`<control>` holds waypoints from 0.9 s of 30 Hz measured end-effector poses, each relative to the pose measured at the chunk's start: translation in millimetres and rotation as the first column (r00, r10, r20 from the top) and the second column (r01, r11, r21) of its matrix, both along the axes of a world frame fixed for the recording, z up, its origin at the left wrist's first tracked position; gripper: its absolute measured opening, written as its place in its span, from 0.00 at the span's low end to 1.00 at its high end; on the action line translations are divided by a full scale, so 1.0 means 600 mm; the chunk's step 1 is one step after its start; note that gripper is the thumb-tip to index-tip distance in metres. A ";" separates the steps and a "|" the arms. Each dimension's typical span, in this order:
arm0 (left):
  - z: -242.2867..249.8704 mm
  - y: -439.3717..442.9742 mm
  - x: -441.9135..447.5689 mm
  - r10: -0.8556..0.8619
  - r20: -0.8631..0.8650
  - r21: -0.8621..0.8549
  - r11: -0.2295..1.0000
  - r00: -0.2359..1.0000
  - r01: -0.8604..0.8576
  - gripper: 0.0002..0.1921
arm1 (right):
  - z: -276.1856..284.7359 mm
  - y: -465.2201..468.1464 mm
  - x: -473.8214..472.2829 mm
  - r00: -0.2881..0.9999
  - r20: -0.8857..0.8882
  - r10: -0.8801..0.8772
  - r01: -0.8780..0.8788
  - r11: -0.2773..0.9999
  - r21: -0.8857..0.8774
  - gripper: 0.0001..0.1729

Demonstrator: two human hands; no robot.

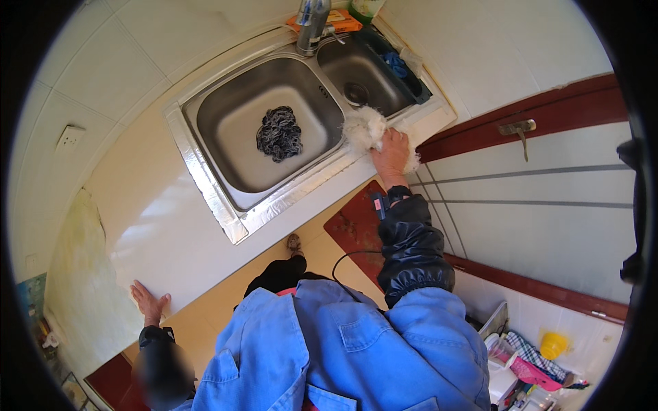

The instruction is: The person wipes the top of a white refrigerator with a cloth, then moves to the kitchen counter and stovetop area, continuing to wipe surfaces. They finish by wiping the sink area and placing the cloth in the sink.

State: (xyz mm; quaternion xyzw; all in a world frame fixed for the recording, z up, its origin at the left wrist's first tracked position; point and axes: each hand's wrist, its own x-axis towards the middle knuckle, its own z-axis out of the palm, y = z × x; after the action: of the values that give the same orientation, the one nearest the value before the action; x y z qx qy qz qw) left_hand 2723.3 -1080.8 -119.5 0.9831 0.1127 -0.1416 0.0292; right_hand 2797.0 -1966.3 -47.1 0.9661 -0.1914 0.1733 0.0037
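My right hand (pixel 393 156) grips a fluffy off-white scrubbing cloth (pixel 364 126) and presses it on the sink's front rim, near the small basin. My left hand (pixel 148 302) rests on the white countertop (pixel 154 221), fingers spread, with nothing in it. In the large stainless steel basin (pixel 231 128) lies a crumpled dark grey and black cloth or mop-like bundle (pixel 279 134). The smaller basin (pixel 342 61) has a round drain (pixel 355 94). Silvery foil tape (pixel 211 187) edges the sink.
A metal faucet (pixel 311 31) stands behind the basins, beside an orange packet (pixel 343 21). A dark green rack (pixel 390 64) holding a blue item (pixel 396 63) spans the small basin. To the right is a red-framed door with a handle (pixel 518 128). A red mat (pixel 354 226) lies on the floor.
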 end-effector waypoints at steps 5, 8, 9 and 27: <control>-0.010 0.000 0.000 -0.015 0.015 0.038 0.999 1.000 0.014 0.74 | 0.009 -0.005 -0.017 0.997 0.047 0.059 -0.059 0.998 -0.003 0.34; 0.001 -0.012 0.006 0.007 0.002 0.023 1.000 1.000 -0.007 0.74 | 0.017 0.067 -0.036 0.982 0.052 0.183 -0.184 0.983 0.010 0.32; 0.007 -0.014 0.008 0.005 0.003 0.011 1.000 1.000 -0.005 0.74 | 0.019 0.106 -0.047 0.962 0.080 0.262 -0.269 0.958 0.101 0.30; 0.041 -0.287 0.036 0.295 -0.098 0.074 0.955 0.951 -0.288 0.72 | 0.135 -0.096 -0.023 0.962 0.256 -0.099 0.023 0.959 0.284 0.29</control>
State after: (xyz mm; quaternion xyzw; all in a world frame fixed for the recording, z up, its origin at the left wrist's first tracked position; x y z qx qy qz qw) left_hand 2744.7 -1252.9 -95.1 0.9470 0.2621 -0.1851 0.0149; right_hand 2783.2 -2023.8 33.9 0.9183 -0.2425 0.2733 -0.1527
